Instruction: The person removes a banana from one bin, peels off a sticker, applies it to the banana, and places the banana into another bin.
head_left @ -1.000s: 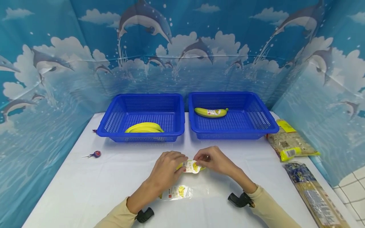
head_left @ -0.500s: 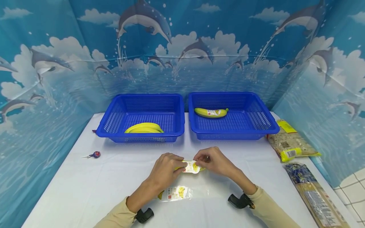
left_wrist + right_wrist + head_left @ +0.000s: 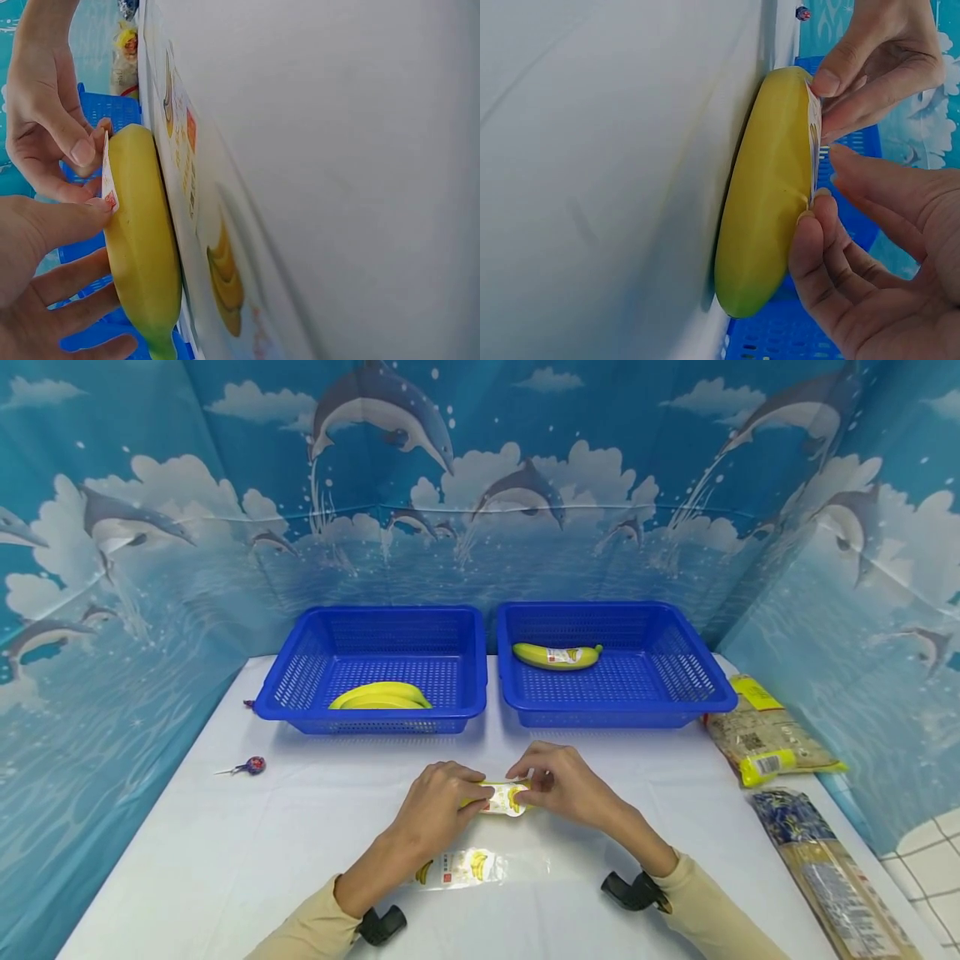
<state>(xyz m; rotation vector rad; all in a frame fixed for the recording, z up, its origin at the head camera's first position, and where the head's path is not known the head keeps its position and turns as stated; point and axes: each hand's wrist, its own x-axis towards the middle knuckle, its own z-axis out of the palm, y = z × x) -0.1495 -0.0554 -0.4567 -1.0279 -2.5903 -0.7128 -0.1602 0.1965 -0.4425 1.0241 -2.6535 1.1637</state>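
A yellow banana lies on the white tablecloth between the two hands. On it is a white label with a printed banana picture. My left hand holds the banana's left end, its thumb on the label and its fingers along the far side. With its fingertips, my right hand pinches the label's right end against the banana; its thumb is raised slightly from the label in the right wrist view. Just in front lies a clear sheet with another printed banana label.
Behind stand two blue baskets: the left basket holds bananas, the right basket one labelled banana. A lollipop lies at left. A bag of grain-like food and a long packet lie at right.
My left thumb has shifted right onto the label. The right thumb and fingertips have moved slightly along the label's right end. The baskets and the sheet stay put.
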